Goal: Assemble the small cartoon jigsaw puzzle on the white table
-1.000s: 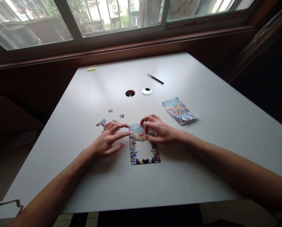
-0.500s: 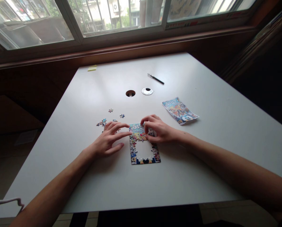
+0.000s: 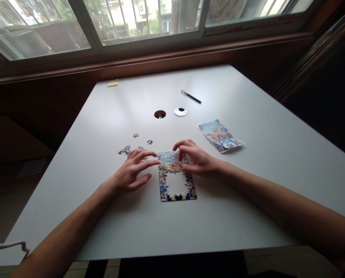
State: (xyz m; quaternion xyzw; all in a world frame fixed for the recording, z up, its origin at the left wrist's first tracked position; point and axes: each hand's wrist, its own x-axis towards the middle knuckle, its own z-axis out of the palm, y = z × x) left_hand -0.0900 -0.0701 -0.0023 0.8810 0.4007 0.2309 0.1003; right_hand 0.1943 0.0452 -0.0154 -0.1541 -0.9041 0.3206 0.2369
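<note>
A jigsaw puzzle [image 3: 163, 185] with a colourful cartoon print lies flat on the white table, its border and upper rows joined around a bare gap in the lower middle. My left hand [image 3: 134, 170] is open at the puzzle's left side, fingers spread and the index and middle fingertips at its upper left edge. Over the upper right part is my right hand [image 3: 194, 156], its fingers bent and apart, thumb and fingertips on or just above the printed surface. I see nothing between them. Loose puzzle pieces [image 3: 124, 150] lie beyond my left hand, some partly hidden by it.
A crumpled-edged printed picture sheet [image 3: 221, 136] lies to the right. Farther back are a black pen [image 3: 191, 96], a round cable hole [image 3: 160, 114], its silver cover [image 3: 180, 112] and a yellow sticky note [image 3: 113, 83]. A white cable [image 3: 7, 245] shows at the lower left.
My right hand has shifted slightly to the right and its index finger and thumb show a little more of the print. My left hand stays almost still.
</note>
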